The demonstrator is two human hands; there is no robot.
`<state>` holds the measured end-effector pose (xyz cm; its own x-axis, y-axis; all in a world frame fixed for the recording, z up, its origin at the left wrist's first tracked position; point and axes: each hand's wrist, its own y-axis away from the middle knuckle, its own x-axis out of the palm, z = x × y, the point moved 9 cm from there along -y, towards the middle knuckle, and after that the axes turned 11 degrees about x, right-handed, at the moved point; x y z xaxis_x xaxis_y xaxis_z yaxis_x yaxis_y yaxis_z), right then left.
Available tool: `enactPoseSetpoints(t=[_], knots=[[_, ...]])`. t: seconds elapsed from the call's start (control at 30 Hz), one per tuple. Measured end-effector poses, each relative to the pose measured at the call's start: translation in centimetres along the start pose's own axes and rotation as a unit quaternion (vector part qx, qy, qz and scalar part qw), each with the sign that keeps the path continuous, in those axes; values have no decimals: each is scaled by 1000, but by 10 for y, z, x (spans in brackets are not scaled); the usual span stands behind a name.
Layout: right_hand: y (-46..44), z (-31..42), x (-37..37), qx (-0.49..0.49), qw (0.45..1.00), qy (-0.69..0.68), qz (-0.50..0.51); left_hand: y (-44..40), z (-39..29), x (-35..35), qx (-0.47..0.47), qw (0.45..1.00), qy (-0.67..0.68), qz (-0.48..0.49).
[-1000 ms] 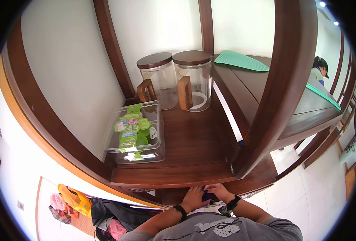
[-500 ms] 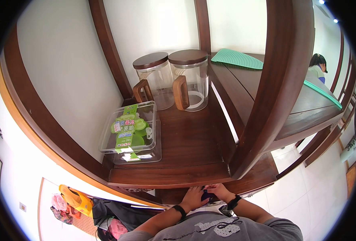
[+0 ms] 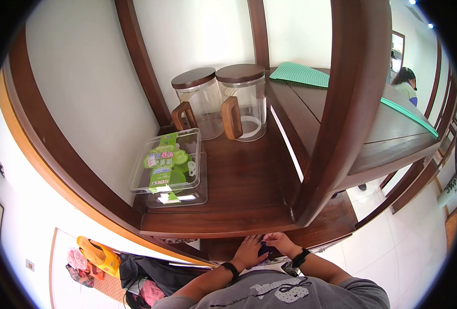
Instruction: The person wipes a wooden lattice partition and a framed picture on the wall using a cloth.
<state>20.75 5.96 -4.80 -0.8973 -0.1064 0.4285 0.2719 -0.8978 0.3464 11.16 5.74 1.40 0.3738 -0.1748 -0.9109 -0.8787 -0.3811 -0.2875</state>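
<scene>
Low in the view, my left hand (image 3: 248, 251) lies with its fingers stretched over a small dark object (image 3: 264, 249) on the lower wooden shelf (image 3: 316, 230). My right hand (image 3: 280, 242) is beside it, its fingers pinched at the object's upper edge. What exactly the right fingertips grip is too small to make out. Both wrists wear black bands. Above the hands juts the front edge of the upper shelf (image 3: 218, 224).
Two glass jars (image 3: 197, 110) with wooden lids and a clear plastic box (image 3: 169, 162) stand on the upper shelf. Green ribbed pieces (image 3: 300, 75) rest on the side shelf. A person (image 3: 406, 86) is at the far right. Bags (image 3: 98, 256) lie at lower left.
The view has shifted slightly, showing more of the room on the right. My right fingers have lifted a little at the dark object; my left hand has barely moved.
</scene>
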Motion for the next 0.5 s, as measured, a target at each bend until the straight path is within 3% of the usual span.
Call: enactPoseSetpoints(t=[0.5], knots=[[-2,-5,-3,-21,1000,12,8,2,2,7,-5,1000,2,15]])
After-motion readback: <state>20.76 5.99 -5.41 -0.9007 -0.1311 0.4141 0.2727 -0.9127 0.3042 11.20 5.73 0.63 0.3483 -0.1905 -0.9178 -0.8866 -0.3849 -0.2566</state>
